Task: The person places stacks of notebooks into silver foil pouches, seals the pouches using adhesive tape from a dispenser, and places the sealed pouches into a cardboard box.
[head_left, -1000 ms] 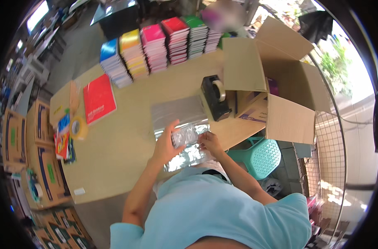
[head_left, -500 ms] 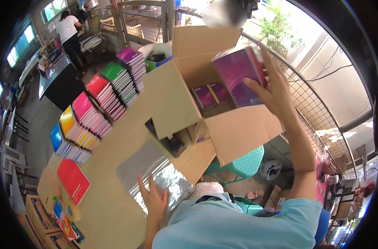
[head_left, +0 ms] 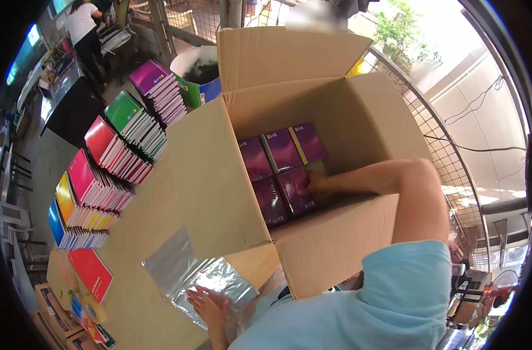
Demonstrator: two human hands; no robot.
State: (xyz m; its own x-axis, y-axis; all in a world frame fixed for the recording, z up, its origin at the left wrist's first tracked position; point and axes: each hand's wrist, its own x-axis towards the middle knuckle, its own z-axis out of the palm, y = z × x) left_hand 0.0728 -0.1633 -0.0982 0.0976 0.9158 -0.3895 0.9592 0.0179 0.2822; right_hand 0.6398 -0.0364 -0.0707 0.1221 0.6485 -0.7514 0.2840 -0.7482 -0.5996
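My right arm reaches into a large open cardboard box (head_left: 219, 175). Down inside, my right hand (head_left: 316, 182) grips the right edge of a purple spiral notebook (head_left: 295, 189), thumb on its cover. Several more purple notebooks (head_left: 255, 158) lie around it in two rows, covers up. On the table my left hand (head_left: 207, 306) rests with fingers stretched out over a clear, shiny plastic bag (head_left: 219, 280), which lies flat beside the box.
Stacks of spiral notebooks in blue, yellow, pink (head_left: 94, 178), red, green and purple line the table's left side. Nearer lie a red notebook (head_left: 91, 274) and a tape roll (head_left: 95, 309). A bin (head_left: 190, 70) stands behind. At the far left, a person (head_left: 82, 29) bends over.
My right hand has lowered the purple notebook from above the box's right side into it. The view has shifted, showing more of the box's inside. My left hand stays on the plastic.
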